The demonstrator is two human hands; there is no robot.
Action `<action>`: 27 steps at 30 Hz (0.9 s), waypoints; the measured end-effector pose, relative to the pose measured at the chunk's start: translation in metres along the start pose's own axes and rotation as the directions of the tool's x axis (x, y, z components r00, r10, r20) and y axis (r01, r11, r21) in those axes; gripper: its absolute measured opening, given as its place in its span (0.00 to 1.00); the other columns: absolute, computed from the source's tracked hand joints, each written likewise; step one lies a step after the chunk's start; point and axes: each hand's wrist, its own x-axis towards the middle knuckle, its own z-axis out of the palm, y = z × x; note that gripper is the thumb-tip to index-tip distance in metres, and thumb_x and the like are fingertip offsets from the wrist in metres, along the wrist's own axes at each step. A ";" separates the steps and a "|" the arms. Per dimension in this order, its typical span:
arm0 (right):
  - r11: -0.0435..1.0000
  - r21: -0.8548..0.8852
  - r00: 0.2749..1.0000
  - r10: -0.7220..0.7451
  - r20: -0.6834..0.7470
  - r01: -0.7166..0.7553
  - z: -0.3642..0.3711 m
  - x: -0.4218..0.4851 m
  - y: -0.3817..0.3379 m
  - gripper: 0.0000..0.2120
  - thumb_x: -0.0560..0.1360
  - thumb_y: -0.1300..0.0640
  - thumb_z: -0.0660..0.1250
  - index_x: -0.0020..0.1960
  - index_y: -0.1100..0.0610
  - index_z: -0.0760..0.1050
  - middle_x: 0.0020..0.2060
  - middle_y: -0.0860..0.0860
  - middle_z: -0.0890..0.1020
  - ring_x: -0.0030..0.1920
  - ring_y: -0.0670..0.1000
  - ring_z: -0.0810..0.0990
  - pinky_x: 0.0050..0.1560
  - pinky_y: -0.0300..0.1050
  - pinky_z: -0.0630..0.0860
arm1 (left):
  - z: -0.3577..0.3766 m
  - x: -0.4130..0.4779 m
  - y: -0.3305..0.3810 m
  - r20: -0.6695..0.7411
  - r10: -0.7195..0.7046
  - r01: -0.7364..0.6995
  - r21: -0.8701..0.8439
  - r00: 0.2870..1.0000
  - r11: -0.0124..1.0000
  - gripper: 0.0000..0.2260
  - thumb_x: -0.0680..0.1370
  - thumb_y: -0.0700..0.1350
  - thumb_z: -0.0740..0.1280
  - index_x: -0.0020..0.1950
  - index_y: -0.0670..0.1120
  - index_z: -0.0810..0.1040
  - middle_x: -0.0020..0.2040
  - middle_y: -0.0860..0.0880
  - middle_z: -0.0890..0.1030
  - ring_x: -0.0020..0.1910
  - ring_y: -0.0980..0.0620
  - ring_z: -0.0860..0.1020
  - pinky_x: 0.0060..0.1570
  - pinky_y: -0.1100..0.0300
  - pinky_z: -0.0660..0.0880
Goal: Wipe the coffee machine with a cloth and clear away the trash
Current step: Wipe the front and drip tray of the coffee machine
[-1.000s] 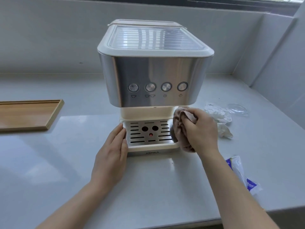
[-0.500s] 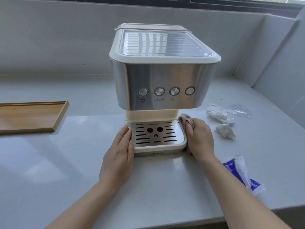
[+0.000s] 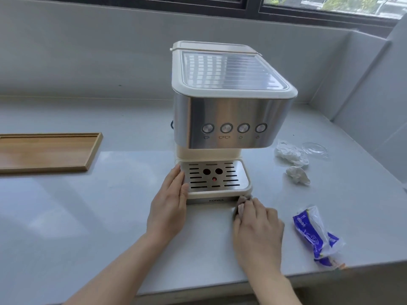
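A steel and cream coffee machine (image 3: 229,119) stands on the grey counter, its slotted drip tray (image 3: 213,177) facing me. My left hand (image 3: 170,201) lies flat against the tray's left side. My right hand (image 3: 257,225) presses a small pinkish cloth (image 3: 243,200) against the tray's front right corner; most of the cloth is hidden under my fingers. Right of the machine lie two crumpled white tissues (image 3: 290,154) (image 3: 297,175), a clear plastic lid (image 3: 315,148) and a blue and white wrapper (image 3: 317,236).
A shallow wooden tray (image 3: 48,151) sits at the left of the counter. Grey walls close the back and right side, with a window above. The counter's front edge (image 3: 198,291) runs just below my wrists.
My right hand has brought the cloth from the tray's right side down to its front right corner. My left hand stays on the left side. My view has shifted left and back.
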 end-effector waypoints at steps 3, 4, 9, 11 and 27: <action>0.995 0.055 0.993 -0.087 0.078 0.083 -0.005 -0.020 -0.047 0.12 0.76 0.54 0.64 0.57 0.58 0.78 0.53 0.55 0.81 0.48 0.60 0.76 0.46 0.55 0.71 | -0.005 0.001 0.006 0.008 -0.002 0.002 -0.056 1.000 0.998 0.19 0.84 0.48 0.57 0.75 0.52 0.68 0.77 0.61 0.63 0.74 0.66 0.61 0.69 0.71 0.57; 0.988 0.097 0.985 -0.132 0.111 0.121 -0.008 -0.021 -0.060 0.12 0.76 0.54 0.65 0.58 0.56 0.78 0.53 0.54 0.80 0.48 0.59 0.76 0.47 0.55 0.71 | -0.009 0.002 0.007 0.007 0.002 -0.001 -0.091 1.000 0.996 0.19 0.84 0.47 0.58 0.75 0.51 0.68 0.77 0.59 0.65 0.73 0.66 0.62 0.69 0.74 0.56; 0.883 0.459 0.898 -0.281 0.339 0.103 -0.030 -0.008 -0.033 0.31 0.71 0.39 0.68 0.72 0.42 0.67 0.71 0.47 0.67 0.65 0.50 0.71 0.64 0.51 0.69 | -0.052 -0.021 0.003 0.046 0.072 -0.063 -0.171 0.996 0.983 0.18 0.79 0.46 0.64 0.70 0.51 0.73 0.68 0.56 0.72 0.67 0.62 0.70 0.68 0.56 0.71; 0.871 0.485 0.878 -0.290 0.382 0.077 -0.040 -0.010 -0.008 0.41 0.64 0.32 0.68 0.75 0.38 0.61 0.74 0.43 0.63 0.68 0.48 0.67 0.68 0.48 0.65 | -0.067 -0.040 0.000 0.168 0.199 -0.187 -0.087 0.966 0.979 0.23 0.74 0.45 0.66 0.70 0.52 0.73 0.67 0.57 0.71 0.67 0.61 0.71 0.65 0.59 0.72; 0.852 0.432 0.714 -0.498 0.493 0.296 -0.048 0.023 -0.025 0.30 0.71 0.64 0.63 0.70 0.46 0.67 0.62 0.42 0.76 0.57 0.53 0.73 0.57 0.46 0.72 | -0.045 -0.039 0.020 0.486 0.339 -0.551 0.403 0.806 0.731 0.45 0.67 0.72 0.64 0.78 0.49 0.61 0.67 0.50 0.72 0.63 0.46 0.68 0.61 0.52 0.68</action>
